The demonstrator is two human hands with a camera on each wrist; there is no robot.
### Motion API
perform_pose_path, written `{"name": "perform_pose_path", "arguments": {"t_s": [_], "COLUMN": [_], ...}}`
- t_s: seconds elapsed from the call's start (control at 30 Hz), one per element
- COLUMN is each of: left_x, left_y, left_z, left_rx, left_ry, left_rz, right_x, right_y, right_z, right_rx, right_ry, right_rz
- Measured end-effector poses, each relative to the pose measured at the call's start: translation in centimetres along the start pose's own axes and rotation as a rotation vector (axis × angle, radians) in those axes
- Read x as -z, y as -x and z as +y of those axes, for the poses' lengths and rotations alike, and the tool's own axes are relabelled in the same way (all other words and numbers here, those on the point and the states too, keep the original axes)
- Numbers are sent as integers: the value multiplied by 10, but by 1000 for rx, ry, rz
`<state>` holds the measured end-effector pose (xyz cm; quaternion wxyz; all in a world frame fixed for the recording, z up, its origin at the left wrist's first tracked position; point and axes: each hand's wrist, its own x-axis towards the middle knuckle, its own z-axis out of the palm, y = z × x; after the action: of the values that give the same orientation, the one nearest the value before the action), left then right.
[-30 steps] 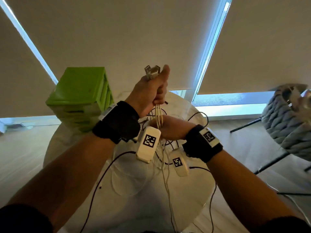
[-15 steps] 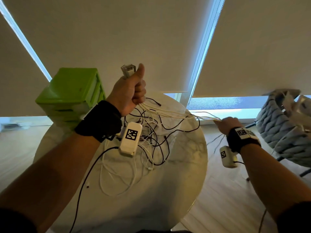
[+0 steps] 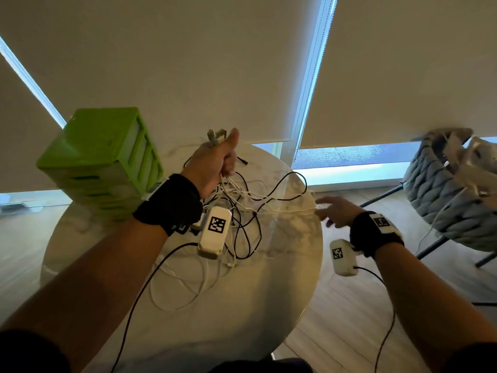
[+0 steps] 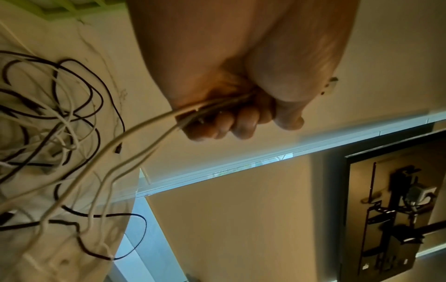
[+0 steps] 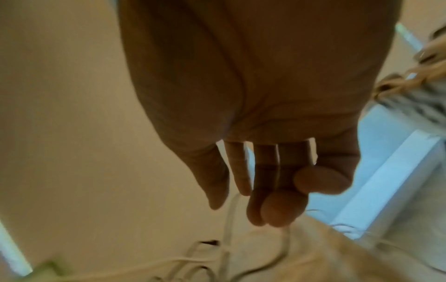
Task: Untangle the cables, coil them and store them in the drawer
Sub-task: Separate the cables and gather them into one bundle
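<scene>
A tangle of white and black cables lies on the round marble table. My left hand is raised above the tangle and grips a bunch of white strands in its fist. Their plug ends stick out above the thumb. The strands sag rightward across the table to its right edge. There my right hand hovers, blurred, with its fingers nearly straight. A white strand passes by the fingertips; I cannot tell whether it touches them. The green drawer unit stands at the back left.
A grey woven chair stands to the right of the table, over wooden floor. Window blinds close off the back. Black sensor leads hang from both wrist bands toward me across the table's near part.
The right hand had pulled the white strands taut past the table's right edge; now it is back at the edge with fingers straightened, and the strands sag. The left hand keeps its grip.
</scene>
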<state>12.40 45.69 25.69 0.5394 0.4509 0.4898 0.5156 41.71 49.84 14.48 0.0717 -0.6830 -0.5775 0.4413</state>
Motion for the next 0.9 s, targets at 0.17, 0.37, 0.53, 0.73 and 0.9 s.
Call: {"name": "perform_pose_path", "arguments": {"t_s": [0.17, 0.37, 0.53, 0.73, 0.9], "left_x": [-2, 11, 30, 56, 79], "left_y": [2, 12, 22, 36, 37], "left_z": [-23, -36, -36, -39, -40], "left_rx": [135, 191, 121, 135, 128], "left_ry": [-142, -187, -249, -207, -174], "left_rz": [20, -13, -37, 1, 124], "right_x": [-15, -55, -90, -121, -139], "right_y": [30, 70, 77, 82, 73], "right_z": [-92, -173, -200, -215, -222], "right_rx": [388, 811, 890, 960, 996], "right_ry": [-166, -101, 107, 282, 205], "right_rz": [69, 189, 145, 79, -38]}}
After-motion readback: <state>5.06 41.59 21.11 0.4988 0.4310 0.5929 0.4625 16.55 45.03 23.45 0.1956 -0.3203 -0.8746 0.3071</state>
